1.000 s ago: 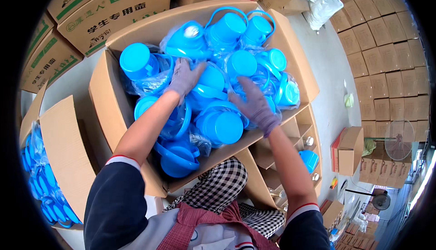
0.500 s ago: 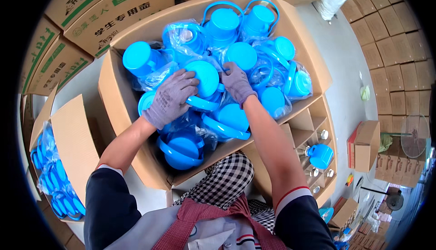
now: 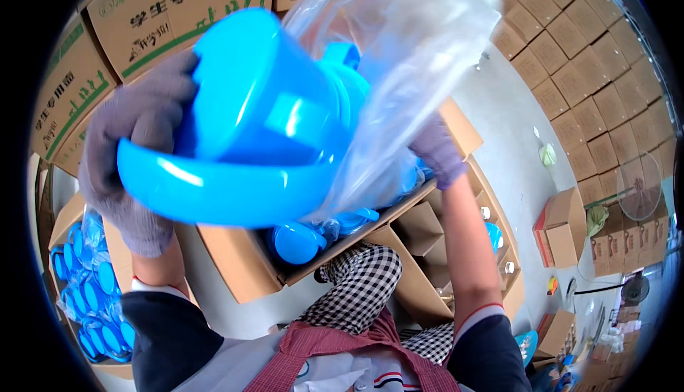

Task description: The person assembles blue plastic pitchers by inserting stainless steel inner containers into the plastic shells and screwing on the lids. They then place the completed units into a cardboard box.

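A blue plastic flask top (image 3: 235, 93) with a broad loop handle is raised close in front of me. My left hand (image 3: 135, 150), in a grey-purple glove, is closed around its left end and handle. A clear plastic bag (image 3: 420, 43) hangs over the right end of the flask top and billows up to the right. My right hand (image 3: 436, 151), gloved too, is at the lower right edge of the bag and seems closed on it; the plastic partly hides its fingers. Below, a large open carton (image 3: 239, 267) contains more blue flask tops (image 3: 298, 242), mostly hidden.
Right of my knee, a divided carton (image 3: 420, 228) has several silver-mouthed flasks in its cells. Another open carton with bagged blue parts (image 3: 92, 285) stands at left. Stacked printed cartons (image 3: 185, 7) rise behind. A standing fan (image 3: 638, 185) is at far right.
My left hand has lifted a bagged flask top out of the large carton, up and towards me. The bag now stands off its right end. My right hand has moved right.
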A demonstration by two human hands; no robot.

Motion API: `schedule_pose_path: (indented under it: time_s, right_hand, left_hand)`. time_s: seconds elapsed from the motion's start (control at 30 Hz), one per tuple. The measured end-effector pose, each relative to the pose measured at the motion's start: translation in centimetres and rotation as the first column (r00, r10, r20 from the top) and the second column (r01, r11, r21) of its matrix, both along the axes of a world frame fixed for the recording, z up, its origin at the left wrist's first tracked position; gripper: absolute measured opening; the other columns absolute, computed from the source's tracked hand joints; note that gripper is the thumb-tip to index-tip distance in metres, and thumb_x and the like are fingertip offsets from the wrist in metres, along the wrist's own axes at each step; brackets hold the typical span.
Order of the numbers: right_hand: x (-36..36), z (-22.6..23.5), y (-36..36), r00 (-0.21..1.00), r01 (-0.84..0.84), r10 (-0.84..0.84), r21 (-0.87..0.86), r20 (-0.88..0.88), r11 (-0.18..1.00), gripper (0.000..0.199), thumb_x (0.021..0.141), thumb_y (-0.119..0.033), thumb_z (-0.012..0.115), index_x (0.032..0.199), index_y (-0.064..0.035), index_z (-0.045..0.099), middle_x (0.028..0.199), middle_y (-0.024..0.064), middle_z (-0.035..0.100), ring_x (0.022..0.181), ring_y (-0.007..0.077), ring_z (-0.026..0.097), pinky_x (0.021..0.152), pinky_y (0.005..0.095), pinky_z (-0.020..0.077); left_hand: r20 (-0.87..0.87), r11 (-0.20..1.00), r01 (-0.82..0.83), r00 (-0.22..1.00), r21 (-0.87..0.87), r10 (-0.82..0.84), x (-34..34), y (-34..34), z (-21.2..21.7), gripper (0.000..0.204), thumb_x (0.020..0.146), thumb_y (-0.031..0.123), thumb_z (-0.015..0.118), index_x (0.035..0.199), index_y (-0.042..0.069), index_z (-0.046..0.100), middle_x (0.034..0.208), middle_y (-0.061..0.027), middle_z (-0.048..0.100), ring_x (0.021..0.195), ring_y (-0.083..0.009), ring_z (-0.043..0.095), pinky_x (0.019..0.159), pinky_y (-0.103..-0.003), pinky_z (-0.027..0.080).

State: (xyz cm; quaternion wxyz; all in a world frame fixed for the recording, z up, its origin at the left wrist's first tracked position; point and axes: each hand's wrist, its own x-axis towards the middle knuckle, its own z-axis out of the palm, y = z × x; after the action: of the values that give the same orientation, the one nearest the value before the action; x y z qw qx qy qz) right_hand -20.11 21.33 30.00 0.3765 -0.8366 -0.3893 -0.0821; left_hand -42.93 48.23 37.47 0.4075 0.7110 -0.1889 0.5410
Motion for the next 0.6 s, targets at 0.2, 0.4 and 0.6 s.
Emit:
schedule_pose_path:
  time_s: [0.2, 0.4, 0.6]
  right_hand:
    - [-7.2, -2.9, -2.7, 0.883, -0.107, 0.073, -0.047, -0.463, 0.993, 0.042, 0.085, -0.02, 0.062, 0.122, -0.0001, 0.056, 0.109, 0.0217, 0.065, 0.104, 0.0324, 0.062, 0.091, 0.0409, 0.0456]
    - [-18.0, 2.8, -10.6, 0.933, 0.354, -0.36, -0.172, -0.003, 0.919, 0.042, 0.082, -0.016, 0.061, 0.121, 0.0, 0.056, 0.1, 0.0213, 0.064, 0.093, 0.039, 0.06, 0.084, 0.0435, 0.0467]
    - [-29.3, 2.9, -14.9, 0.811, 0.543, -0.375, -0.34, 0.449, 0.768, 0.049, 0.068, -0.017, 0.066, 0.114, -0.0029, 0.058, 0.081, 0.015, 0.06, 0.075, 0.0342, 0.058, 0.066, 0.0433, 0.0431]
  left_hand:
    - [-0.163, 0.874, 0.477, 0.859, -0.093, -0.486, -5.3, -1.4, -2.1, 0.029, 0.088, 0.026, 0.054, 0.076, 0.0, 0.053, 0.084, -0.0188, 0.058, 0.087, -0.0342, 0.058, 0.093, -0.052, 0.042]
    - [-0.43, 0.886, 0.37, 0.873, 0.278, -0.23, -5.9, -3.4, -1.3, 0.088, 0.055, 0.027, 0.085, 0.131, 0.001, 0.049, 0.141, -0.0237, 0.039, 0.129, -0.0415, 0.039, 0.107, -0.05, 0.03]
    - [-0.688, 0.808, 0.564, 0.518, -0.171, -0.508, -2.1, -7.8, -10.9, 0.094, 0.068, 0.022, 0.082, 0.146, 0.01, 0.03, 0.146, -0.0187, 0.034, 0.135, -0.032, 0.035, 0.112, -0.041, 0.028]
